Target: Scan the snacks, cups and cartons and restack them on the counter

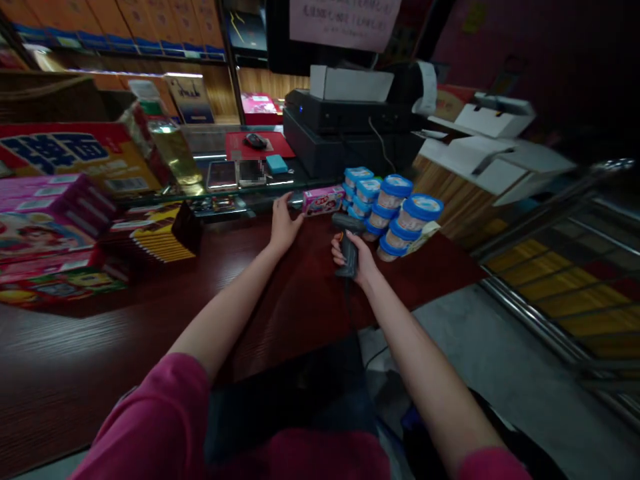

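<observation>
My left hand (284,223) reaches forward over the dark red counter (150,313), its fingers loosely open and just touching the left end of a small pink box (323,199). My right hand (357,257) is closed around the grip of a dark handheld barcode scanner (347,241), whose head points toward the pink box. Right of the scanner stands a cluster of several blue-lidded tubs (395,210), stacked two high.
A black register with a white printer (345,120) sits behind the tubs. Stacked colourful boxes (50,227) and yellow packs (155,233) fill the left counter. A phone (223,175), mouse (255,140) and bottle (173,150) lie beyond. Metal railing (565,267) runs at the right.
</observation>
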A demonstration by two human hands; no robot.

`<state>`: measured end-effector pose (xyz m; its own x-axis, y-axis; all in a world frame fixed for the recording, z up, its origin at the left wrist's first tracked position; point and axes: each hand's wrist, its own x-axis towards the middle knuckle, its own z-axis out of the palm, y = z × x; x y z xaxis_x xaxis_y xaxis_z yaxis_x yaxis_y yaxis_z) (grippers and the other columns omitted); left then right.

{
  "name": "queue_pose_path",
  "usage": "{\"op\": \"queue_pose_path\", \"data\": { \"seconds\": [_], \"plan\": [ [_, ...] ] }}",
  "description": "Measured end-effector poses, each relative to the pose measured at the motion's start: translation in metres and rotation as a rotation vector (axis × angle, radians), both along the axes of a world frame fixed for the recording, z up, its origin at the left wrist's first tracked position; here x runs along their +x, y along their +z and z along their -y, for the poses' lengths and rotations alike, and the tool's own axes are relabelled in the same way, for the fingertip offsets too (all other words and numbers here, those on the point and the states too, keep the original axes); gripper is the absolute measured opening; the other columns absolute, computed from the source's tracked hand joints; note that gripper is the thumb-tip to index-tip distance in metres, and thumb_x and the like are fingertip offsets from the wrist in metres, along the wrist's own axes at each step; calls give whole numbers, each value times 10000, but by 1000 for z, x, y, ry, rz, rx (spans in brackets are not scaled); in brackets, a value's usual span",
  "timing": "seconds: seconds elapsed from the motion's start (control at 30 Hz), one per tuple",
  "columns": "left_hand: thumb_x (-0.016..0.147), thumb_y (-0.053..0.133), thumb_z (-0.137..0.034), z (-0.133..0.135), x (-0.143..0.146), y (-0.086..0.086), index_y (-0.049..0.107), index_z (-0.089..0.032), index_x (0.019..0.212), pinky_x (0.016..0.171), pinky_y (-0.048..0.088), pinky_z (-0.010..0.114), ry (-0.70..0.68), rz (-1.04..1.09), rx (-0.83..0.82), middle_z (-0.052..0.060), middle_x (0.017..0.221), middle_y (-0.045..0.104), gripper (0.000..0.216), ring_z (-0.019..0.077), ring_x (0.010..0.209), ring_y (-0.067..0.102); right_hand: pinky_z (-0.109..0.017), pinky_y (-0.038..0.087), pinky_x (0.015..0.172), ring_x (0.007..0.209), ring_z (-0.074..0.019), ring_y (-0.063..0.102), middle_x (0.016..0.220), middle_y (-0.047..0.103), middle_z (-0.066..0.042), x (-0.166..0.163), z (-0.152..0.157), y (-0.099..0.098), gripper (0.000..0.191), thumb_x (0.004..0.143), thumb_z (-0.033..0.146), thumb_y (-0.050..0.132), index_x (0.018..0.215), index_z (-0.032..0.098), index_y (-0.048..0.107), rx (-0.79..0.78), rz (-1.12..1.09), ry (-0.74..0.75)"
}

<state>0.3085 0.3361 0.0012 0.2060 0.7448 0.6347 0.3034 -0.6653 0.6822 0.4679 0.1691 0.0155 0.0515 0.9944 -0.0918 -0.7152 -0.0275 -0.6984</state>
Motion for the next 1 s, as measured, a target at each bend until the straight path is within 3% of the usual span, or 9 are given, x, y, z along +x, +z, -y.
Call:
{"op": "queue_pose_path", "data": {
  "seconds": [0.17, 0.27, 0.37, 0.5, 0.63, 0.8, 0.9, 1.0],
  "plan": [
    [722, 821, -115, -32, 54, -22, 539, -176, 1241, 1128, 454, 516, 129, 67, -127, 142, 1250, 579, 595, 335, 1249, 578, -163, 285, 367, 462, -80, 371, 641, 512, 34, 12, -4, -4, 178, 943, 356, 573, 878, 191, 561, 17, -58, -88],
    [708, 837, -133, -41, 57, -30, 579, -189, 1077, 1097, 474, 527, 175, 85, -148, 126, 1171, 600, 454, 341, 1191, 599, -165, 284, 375, 473, -84, 379, 653, 523, 35, 11, -8, -4, 185, 960, 372, 570, 900, 197, 559, 4, -33, -57],
    [703, 841, -145, -40, 42, -29, 572, -201, 1017, 1043, 518, 484, 130, 119, -113, 100, 1130, 617, 418, 302, 1106, 629, -166, 278, 378, 479, -79, 381, 667, 526, 34, 9, -6, -2, 198, 950, 381, 596, 905, 192, 562, -2, -6, -55],
    [763, 790, -144, -15, -11, -15, 554, -198, 1177, 948, 563, 407, 18, 76, -71, 71, 1134, 644, 480, 234, 996, 664, -156, 249, 366, 488, -76, 381, 685, 532, 25, 3, 2, 2, 188, 932, 362, 604, 903, 180, 565, 32, -4, -8],
    [852, 717, -196, 31, -99, 3, 591, -226, 1284, 1019, 536, 412, -22, -191, 92, 77, 1220, 627, 451, 249, 1142, 631, -157, 232, 346, 483, -86, 371, 681, 531, 17, -21, 0, 7, 213, 913, 391, 601, 902, 181, 566, 60, 26, 187],
    [905, 640, -201, 83, -197, 13, 608, -243, 1256, 1044, 521, 403, 140, -420, 166, 90, 1294, 627, 356, 257, 1231, 607, -176, 284, 351, 484, -101, 392, 670, 515, 20, -87, -21, 12, 259, 937, 452, 563, 897, 196, 549, 84, 32, 316],
    [897, 610, -145, 96, -223, 12, 587, -228, 1246, 1064, 506, 396, 262, -437, 167, 99, 1324, 643, 360, 258, 1263, 597, -178, 286, 348, 468, -96, 379, 659, 494, 33, -127, -26, 12, 261, 926, 459, 577, 898, 201, 552, 109, 14, 363],
    [885, 577, -104, 96, -228, 10, 573, -225, 1245, 1079, 494, 399, 333, -422, 141, 96, 1320, 660, 380, 260, 1263, 597, -186, 291, 339, 455, -96, 388, 652, 503, 37, -147, -25, 8, 253, 888, 446, 620, 890, 199, 566, 87, 63, 427]
  ]
}}
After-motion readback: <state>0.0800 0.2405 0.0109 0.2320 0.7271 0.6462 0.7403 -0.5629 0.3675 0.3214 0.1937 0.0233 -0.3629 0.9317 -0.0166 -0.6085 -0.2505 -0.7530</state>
